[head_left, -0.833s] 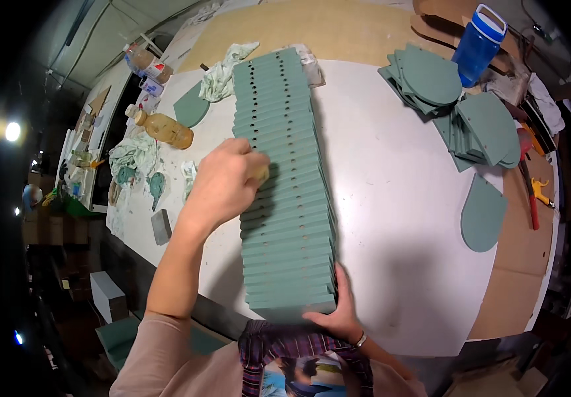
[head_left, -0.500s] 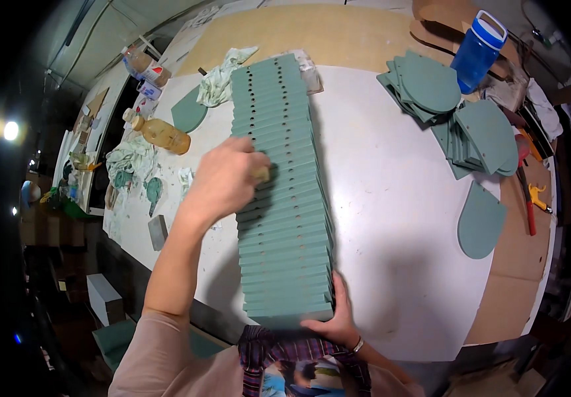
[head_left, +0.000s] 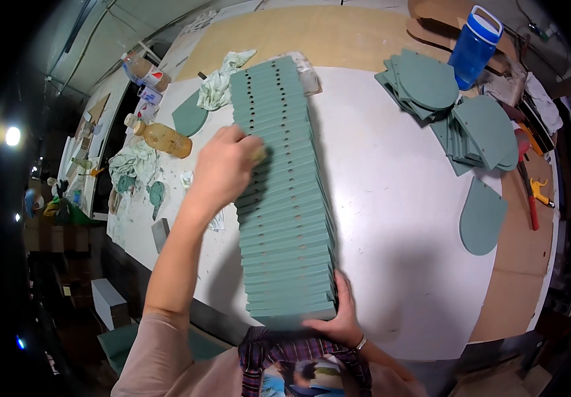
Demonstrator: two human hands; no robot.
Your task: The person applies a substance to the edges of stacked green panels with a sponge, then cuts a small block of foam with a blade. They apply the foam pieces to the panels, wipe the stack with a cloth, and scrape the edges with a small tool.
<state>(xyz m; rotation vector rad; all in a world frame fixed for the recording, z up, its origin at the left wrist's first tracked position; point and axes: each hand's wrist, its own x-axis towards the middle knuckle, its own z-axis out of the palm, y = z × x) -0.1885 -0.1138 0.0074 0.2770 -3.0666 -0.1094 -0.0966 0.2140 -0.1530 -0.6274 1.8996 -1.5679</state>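
Observation:
A long row of overlapping green boards (head_left: pixel 282 218) runs away from me down the middle of the table, with two lines of small dark holes along it. My left hand (head_left: pixel 224 165) is over the left side of the row, about midway. Its fingers are closed on a small yellowish pad (head_left: pixel 259 156), perhaps a sponge, mostly hidden by the hand. At the near right corner, my right hand (head_left: pixel 342 321) grips the end of the row. Its thumb lies across the near edge and its fingers along the right side.
Rounded green boards (head_left: pixel 424 83) are piled at the far right near a blue bottle (head_left: pixel 474 56); a single one (head_left: pixel 483 218) lies nearer. To the left are a bottle of yellowish liquid (head_left: pixel 163 139), stained rags (head_left: pixel 133 162) and a grey block (head_left: pixel 160 235).
My left hand has shifted slightly left and farther away with the pad. My right hand stays at the near corner of the row.

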